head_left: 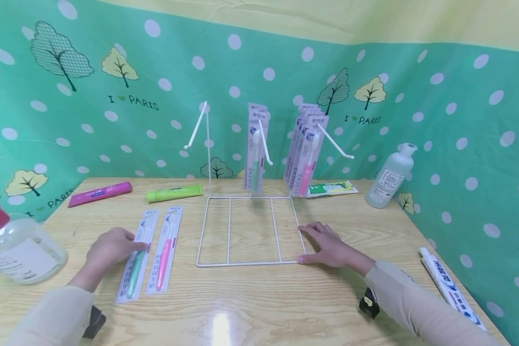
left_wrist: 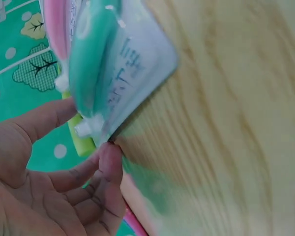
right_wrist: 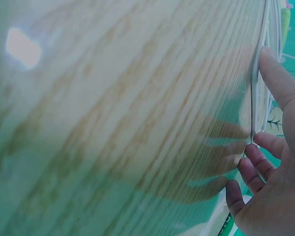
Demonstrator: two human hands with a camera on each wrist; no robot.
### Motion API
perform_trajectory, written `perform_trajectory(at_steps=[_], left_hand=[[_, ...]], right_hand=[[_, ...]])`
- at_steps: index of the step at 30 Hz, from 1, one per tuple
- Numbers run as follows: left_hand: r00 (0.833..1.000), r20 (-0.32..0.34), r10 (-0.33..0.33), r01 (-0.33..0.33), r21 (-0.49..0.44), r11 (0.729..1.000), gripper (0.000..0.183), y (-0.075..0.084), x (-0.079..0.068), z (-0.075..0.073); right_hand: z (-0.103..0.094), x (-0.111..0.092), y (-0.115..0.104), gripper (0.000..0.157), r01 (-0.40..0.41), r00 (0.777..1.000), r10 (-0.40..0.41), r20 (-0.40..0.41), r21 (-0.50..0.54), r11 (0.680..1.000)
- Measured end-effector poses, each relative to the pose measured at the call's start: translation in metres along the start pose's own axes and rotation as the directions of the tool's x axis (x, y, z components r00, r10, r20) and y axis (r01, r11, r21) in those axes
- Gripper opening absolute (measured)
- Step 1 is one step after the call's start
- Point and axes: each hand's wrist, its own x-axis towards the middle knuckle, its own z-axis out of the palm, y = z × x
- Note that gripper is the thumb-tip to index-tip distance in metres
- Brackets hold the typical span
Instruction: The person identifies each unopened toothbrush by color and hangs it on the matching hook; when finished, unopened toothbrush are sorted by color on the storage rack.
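Note:
On the left of the table, my left hand holds a packaged green toothbrush. In the left wrist view its thumb lies against the pack and a fingertip meets the pack's edge. Beside it lies a packaged pink toothbrush. A white wire display rack stands mid-table with three hooks. My right hand touches the right side of its base, thumb near the front corner, fingers spread. Packaged toothbrushes with green handles hang on the middle hook, and pink ones on the right hook. The left hook is bare.
Behind lie a magenta tube, a lime green tube and a green-and-white tube. A red-capped bottle is at left, a pale bottle at back right. A white toothpaste tube lies along the right edge.

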Motion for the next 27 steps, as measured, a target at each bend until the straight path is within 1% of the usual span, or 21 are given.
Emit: perform_trajectory(at_steps=[4,7,11,13,15,19,21,24,27], left_hand=[[1.000,0.012,-0.010,0.010,-0.012,1.000,0.043,0.002,0.000,0.002],[0.999,0.025,-0.022,0.023,-0.040,0.999,0.038,0.002,0.000,0.003],[0.999,0.039,-0.033,0.037,-0.092,0.995,0.045,-0.001,0.002,0.003],[0.998,0.049,-0.028,0.033,-0.116,0.993,0.049,-0.002,0.002,0.003],[0.998,0.055,-0.018,0.025,-0.125,0.992,0.055,-0.003,0.003,0.002],[0.998,0.054,-0.029,0.036,-0.139,0.990,0.064,-0.004,0.004,0.001],[0.999,0.038,-0.030,0.035,-0.140,0.990,0.069,-0.006,0.005,0.002],[1.000,-0.002,-0.017,0.016,-0.137,0.990,0.074,-0.008,0.005,0.002],[0.999,-0.052,-0.010,0.003,-0.137,0.991,0.073,-0.010,0.005,0.003]], right_hand=[[0.000,-0.001,0.000,0.088,0.002,1.000,-0.002,0.002,0.003,1.000],[0.000,-0.002,-0.001,0.088,0.002,1.000,-0.002,0.004,0.006,1.000],[-0.001,-0.001,-0.002,0.089,-0.008,1.000,0.008,0.009,0.006,1.000],[-0.001,-0.001,-0.003,0.089,-0.016,1.000,0.016,0.013,0.007,1.000],[-0.002,-0.002,-0.003,0.089,-0.021,1.000,0.021,0.016,0.009,1.000],[-0.001,-0.002,-0.003,0.089,-0.014,1.000,0.014,0.015,0.009,1.000],[-0.001,-0.001,-0.003,0.089,-0.011,1.000,0.011,0.014,0.007,1.000],[-0.001,-0.001,-0.002,0.089,-0.011,1.000,0.011,0.012,0.004,1.000],[0.000,-0.001,-0.002,0.089,-0.005,1.000,0.005,0.010,0.008,1.000]])
